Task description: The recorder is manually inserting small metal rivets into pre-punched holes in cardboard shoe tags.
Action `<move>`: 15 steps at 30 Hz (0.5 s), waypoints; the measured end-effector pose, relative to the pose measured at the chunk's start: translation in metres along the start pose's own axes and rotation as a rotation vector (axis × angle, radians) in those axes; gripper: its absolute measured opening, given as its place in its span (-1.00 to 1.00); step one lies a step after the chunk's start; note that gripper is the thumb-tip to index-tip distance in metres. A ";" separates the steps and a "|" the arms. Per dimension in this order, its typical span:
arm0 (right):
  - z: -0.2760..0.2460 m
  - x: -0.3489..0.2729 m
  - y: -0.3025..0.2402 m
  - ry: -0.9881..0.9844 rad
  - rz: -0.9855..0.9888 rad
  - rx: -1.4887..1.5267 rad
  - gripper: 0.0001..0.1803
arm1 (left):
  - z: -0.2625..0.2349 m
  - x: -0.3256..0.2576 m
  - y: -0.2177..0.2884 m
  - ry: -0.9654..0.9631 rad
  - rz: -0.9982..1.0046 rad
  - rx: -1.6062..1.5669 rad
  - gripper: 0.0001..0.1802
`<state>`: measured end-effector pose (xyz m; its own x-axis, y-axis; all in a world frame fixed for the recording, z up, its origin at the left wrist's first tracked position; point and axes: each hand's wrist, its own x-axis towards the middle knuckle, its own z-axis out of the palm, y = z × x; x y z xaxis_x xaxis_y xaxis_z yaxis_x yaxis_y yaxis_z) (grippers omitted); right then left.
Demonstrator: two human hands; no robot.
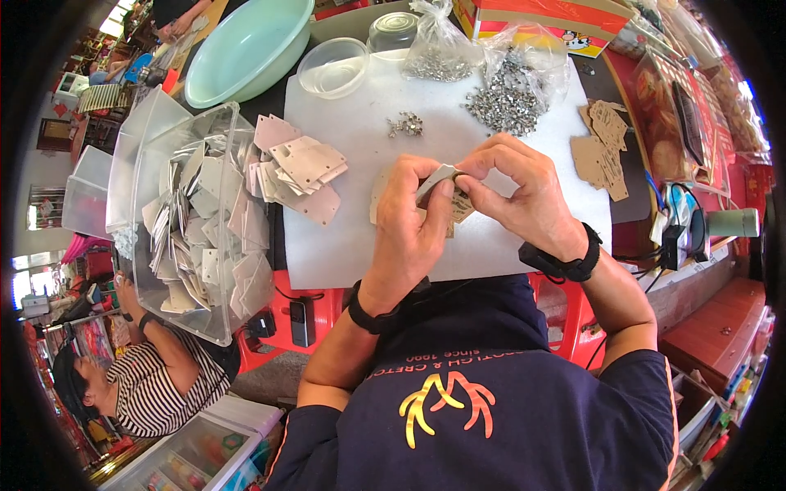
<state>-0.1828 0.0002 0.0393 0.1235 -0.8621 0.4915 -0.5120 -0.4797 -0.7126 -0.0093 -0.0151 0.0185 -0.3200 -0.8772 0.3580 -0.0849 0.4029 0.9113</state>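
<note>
Over the middle of the white work sheet [327, 254], my left hand [413, 209] pinches a small light grey card piece [440, 177] between thumb and fingers. My right hand [520, 188] closes on the same piece from the other side, its thumb and fingertips at the edge. Whether a small metal part is also between the right fingertips, I cannot make out. Beneath the hands lie tan printed card pieces [463, 209], partly covered. Just beyond them sits a small heap of metal fasteners [406, 124].
A clear bin [232, 123] of grey cards stands left, beside loose cards [303, 176]. Behind are a pale green basin [246, 49], a round clear tub [334, 69] and bags of metal parts [512, 90]. Tan cards [602, 155] lie right. Another person [155, 376] is at lower left.
</note>
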 end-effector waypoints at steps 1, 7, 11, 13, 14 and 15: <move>0.000 0.000 0.000 0.001 0.000 0.000 -0.85 | 0.000 0.000 -0.001 0.017 0.032 -0.025 -0.90; -0.004 0.000 0.005 -0.061 0.030 0.077 -0.83 | -0.006 -0.002 0.004 -0.103 -0.095 -0.043 -0.87; -0.003 -0.003 0.006 -0.117 0.078 0.132 -0.82 | -0.005 -0.003 0.007 -0.110 -0.177 -0.138 -0.85; -0.002 -0.004 0.007 -0.128 0.098 0.149 -0.82 | -0.006 -0.003 0.005 -0.127 -0.106 -0.069 -0.84; -0.002 -0.004 0.007 -0.145 0.151 0.174 -0.83 | -0.006 -0.003 0.004 -0.129 -0.106 -0.069 -0.84; -0.002 -0.005 0.007 -0.164 0.202 0.199 -0.83 | -0.006 -0.003 0.002 -0.131 -0.090 -0.054 -0.84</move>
<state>-0.1886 0.0009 0.0325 0.1793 -0.9503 0.2543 -0.3660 -0.3044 -0.8794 -0.0031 -0.0129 0.0208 -0.4337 -0.8662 0.2483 -0.0690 0.3067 0.9493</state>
